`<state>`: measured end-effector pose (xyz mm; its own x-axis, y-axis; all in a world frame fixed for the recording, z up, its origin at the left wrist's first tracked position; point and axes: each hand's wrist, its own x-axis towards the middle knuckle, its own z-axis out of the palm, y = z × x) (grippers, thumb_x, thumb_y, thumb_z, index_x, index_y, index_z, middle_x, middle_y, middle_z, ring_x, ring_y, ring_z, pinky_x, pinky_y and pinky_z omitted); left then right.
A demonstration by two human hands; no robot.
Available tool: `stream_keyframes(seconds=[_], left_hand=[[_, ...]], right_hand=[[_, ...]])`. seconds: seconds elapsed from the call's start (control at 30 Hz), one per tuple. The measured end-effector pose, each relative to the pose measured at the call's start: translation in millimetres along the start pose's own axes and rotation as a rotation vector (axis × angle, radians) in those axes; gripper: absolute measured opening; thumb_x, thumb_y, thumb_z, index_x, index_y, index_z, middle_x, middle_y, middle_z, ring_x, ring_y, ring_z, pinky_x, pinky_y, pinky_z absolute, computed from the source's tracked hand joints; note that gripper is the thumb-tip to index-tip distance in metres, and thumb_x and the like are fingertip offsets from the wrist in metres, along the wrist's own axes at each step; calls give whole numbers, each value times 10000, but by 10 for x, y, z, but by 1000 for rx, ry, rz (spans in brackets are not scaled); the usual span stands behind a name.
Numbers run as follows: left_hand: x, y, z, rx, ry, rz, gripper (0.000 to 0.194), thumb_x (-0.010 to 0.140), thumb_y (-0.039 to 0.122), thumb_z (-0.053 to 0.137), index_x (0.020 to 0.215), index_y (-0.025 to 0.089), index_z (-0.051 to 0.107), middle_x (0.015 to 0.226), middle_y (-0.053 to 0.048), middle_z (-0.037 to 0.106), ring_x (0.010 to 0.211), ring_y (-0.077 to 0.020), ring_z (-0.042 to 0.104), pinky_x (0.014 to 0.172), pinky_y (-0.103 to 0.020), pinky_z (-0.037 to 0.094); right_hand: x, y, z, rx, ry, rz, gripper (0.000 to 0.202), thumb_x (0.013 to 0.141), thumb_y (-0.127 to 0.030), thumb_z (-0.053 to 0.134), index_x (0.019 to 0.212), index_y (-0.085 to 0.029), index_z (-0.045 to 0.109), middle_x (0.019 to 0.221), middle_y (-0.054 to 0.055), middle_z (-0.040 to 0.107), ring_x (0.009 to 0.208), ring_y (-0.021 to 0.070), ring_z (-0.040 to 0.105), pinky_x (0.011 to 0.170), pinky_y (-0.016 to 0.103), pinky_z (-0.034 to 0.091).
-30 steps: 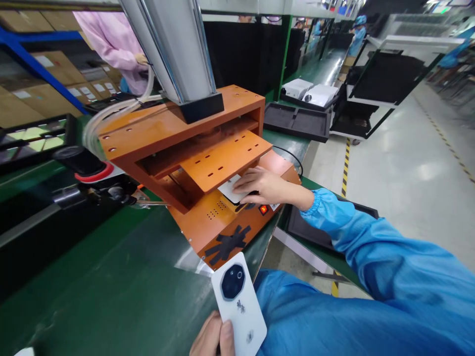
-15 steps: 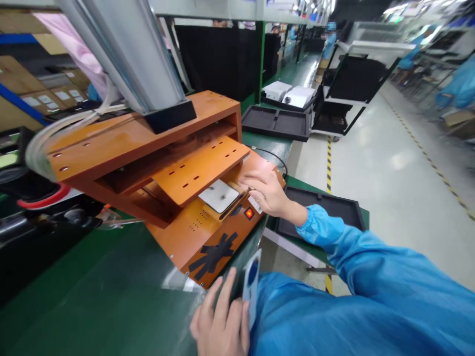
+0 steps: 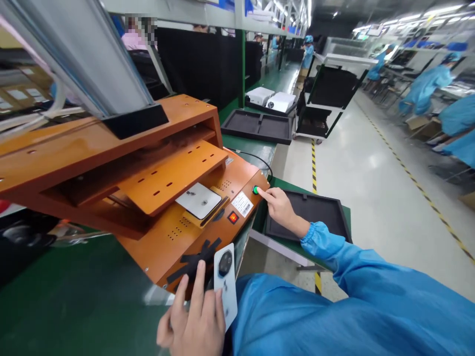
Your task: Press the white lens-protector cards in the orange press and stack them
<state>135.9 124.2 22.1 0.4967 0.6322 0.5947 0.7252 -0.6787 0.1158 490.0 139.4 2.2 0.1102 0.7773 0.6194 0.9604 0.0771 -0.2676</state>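
My left hand (image 3: pixel 196 316) is at the near edge of the orange press (image 3: pixel 148 267), holding a white smartphone (image 3: pixel 227 284) on edge, its round black camera facing up. Two of its fingers stretch over black tape strips (image 3: pixel 195 259) on the press front. My right hand (image 3: pixel 280 207) touches a green button (image 3: pixel 256 190) at the press's right corner with the extended index finger; the other fingers are curled and hold nothing visible. A white panel with dark marks (image 3: pixel 200 200) lies in the press bed, partly under the orange plate (image 3: pixel 174 175).
A red lit switch (image 3: pixel 233 217) and a label (image 3: pixel 242 203) sit on the press front. A grey cylinder (image 3: pixel 107 64) rises above. Black trays (image 3: pixel 308 215) lie at the right; white projectors (image 3: pixel 281 102) stand behind. A cart (image 3: pixel 330 94) and people in blue are farther off.
My right hand has moved right along the press front, from beside the label to the green button. The phone in my left hand now shows more of its back. The view has shifted.
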Motion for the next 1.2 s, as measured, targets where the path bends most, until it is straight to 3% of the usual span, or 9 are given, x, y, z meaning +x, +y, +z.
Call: stream_keyframes(seconds=[0.17, 0.27, 0.4, 0.47, 0.53, 0.63, 0.83, 1.03, 1.2], left_hand=[[-7, 49, -132, 21, -6, 17, 125, 945, 250, 611, 825, 214, 614, 1427, -71, 644, 1294, -326, 536, 899, -435, 342], [-55, 152, -206, -94, 88, 101, 115, 892, 207, 661, 806, 211, 584, 1183, -95, 745, 1070, -270, 612, 840, -384, 377], [-108, 429, -16, -413, -5, 88, 116, 936, 149, 573, 837, 209, 581, 892, -66, 699, 906, -219, 594, 830, -362, 398], [-107, 576, 159, -505, -134, 63, 106, 977, 192, 530, 916, 210, 616, 968, -70, 696, 931, -216, 592, 839, -361, 407], [-110, 666, 304, -529, -244, 39, 198, 1000, 287, 518, 1137, 207, 636, 1147, -102, 685, 1032, -241, 600, 882, -384, 427], [-175, 674, 403, -546, -335, 39, 387, 999, 357, 533, 1359, 218, 559, 1286, -112, 653, 1152, -261, 598, 954, -419, 434], [-460, 609, 457, -645, -551, 105, 177, 1002, 338, 537, 1070, 271, 686, 1018, -24, 728, 967, -228, 668, 878, -400, 480], [-633, 543, 549, -751, -729, -117, 283, 1024, 412, 464, 1029, 259, 702, 989, -48, 729, 949, -239, 680, 878, -408, 538], [-720, 419, 566, -891, -827, -327, 343, 1012, 483, 452, 1060, 265, 712, 1064, -72, 719, 1023, -249, 676, 969, -423, 523]], right_hand=[[35, -28, -124, 90, -73, 43, 512, 1024, -172, 371, 1516, -270, 475, 1083, 104, 602, 984, 237, 542, 899, 432, 517], [-262, -344, -320, 389, -118, 111, 503, 994, -371, 565, 1476, -245, 495, 1121, 105, 614, 1005, 235, 571, 909, 434, 528], [-1004, -961, -427, 1007, -605, 282, 576, 902, -574, 681, 1325, -196, 579, 1122, 88, 688, 970, 204, 670, 815, 335, 573], [-1280, -1020, -369, 966, -665, 462, 489, 967, -592, 574, 1212, -172, 628, 1074, 75, 723, 950, 191, 698, 790, 306, 577], [-1366, -761, -305, 701, -573, 625, 462, 1005, -580, 503, 1135, -160, 644, 1022, 64, 739, 917, 188, 706, 769, 301, 578], [-1185, 83, -297, 367, -455, 766, 400, 1017, -518, 511, 1104, -153, 647, 1067, 85, 726, 981, 221, 684, 826, 351, 579], [-710, 1517, -256, -49, -512, 862, 369, 990, -396, 633, 1284, -175, 606, 1294, 93, 626, 1110, 225, 649, 947, 446, 578], [-495, 1814, 95, -305, -595, 750, 382, 989, -395, 636, 1295, -170, 599, 1303, 100, 622, 1119, 230, 647, 949, 449, 578], [-346, 1873, 69, -433, -596, 597, 421, 983, -385, 641, 1333, -162, 578, 1374, 125, 581, 1215, 272, 602, 1024, 508, 529]])
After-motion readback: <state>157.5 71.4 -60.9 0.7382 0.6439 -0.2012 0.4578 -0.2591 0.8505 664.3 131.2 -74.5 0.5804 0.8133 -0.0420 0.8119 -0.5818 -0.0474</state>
